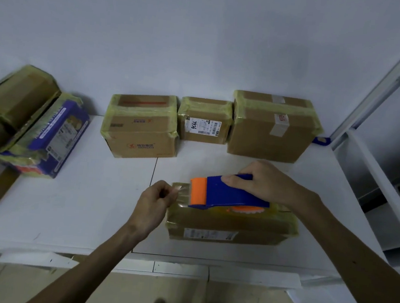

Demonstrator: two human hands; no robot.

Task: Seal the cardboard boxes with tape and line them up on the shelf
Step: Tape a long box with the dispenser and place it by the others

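- Near box (231, 223): brown cardboard under glossy yellowish tape.
- Tape dispenser (229, 192): smooth blue and orange plastic.
- Shelf (88, 204): matt white, smooth.
- Far boxes (272, 126): matt cardboard, taped edges, paper labels.

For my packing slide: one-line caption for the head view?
Right hand runs a blue tape dispenser over a flat box while left hand pinches the tape end.
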